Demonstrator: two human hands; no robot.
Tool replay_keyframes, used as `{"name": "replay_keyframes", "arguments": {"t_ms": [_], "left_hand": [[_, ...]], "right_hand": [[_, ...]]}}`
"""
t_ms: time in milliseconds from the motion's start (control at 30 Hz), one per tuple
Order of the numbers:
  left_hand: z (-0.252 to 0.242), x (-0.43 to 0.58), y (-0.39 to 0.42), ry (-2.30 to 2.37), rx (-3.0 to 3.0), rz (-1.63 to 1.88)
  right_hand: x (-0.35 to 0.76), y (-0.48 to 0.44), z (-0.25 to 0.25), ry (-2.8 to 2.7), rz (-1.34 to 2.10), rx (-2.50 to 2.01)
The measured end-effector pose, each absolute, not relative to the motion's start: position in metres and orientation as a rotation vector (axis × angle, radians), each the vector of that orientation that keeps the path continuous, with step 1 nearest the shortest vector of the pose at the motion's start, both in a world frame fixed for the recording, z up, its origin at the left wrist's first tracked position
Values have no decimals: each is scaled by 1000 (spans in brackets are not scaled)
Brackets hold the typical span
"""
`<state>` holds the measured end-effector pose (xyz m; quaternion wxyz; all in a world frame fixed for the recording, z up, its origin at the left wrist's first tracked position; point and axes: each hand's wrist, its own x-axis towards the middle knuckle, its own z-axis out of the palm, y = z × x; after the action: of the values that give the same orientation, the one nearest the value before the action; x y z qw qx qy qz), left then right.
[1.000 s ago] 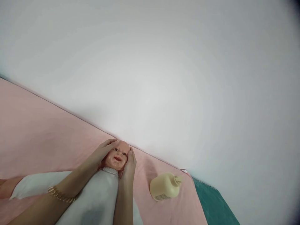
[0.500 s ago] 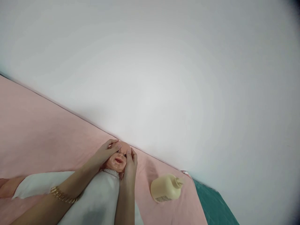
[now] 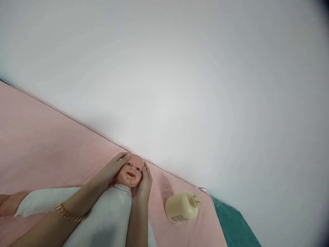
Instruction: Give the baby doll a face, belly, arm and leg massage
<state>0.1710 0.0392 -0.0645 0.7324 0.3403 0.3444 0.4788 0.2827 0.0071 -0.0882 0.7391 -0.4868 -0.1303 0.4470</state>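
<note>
A baby doll (image 3: 131,174) in a white garment with a frilled collar lies on its back, its face fully in view. My left hand (image 3: 119,164) cups the side of the doll's head at picture left, fingers around it and thumb along the temple. A gold bracelet (image 3: 67,213) circles my left wrist. Against the opposite side of the head rests my right hand (image 3: 146,176), its fingers curved by the temple and cheek. The undersides of the fingers are hidden behind the head.
A pale yellow pump bottle (image 3: 181,207) stands to the right of the doll. Beneath both lies a pink cloth (image 3: 38,137), bordered by a white wall (image 3: 164,85). Green padded material (image 3: 231,219) shows at the lower right.
Both thumbs have slid outward from the doll's brow to the sides of its head, uncovering its eyes and forehead. The bottle has stayed put.
</note>
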Motion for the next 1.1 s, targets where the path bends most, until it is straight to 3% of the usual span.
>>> {"name": "replay_keyframes", "arguments": {"t_ms": [433,1100], "left_hand": [[-68,167,43,939,916,986],[-68,169,39,771,818,1037]], "right_hand": [[284,4,-92,-410,954,-1210],[284,6,-91,-362,1000,-1047]]}}
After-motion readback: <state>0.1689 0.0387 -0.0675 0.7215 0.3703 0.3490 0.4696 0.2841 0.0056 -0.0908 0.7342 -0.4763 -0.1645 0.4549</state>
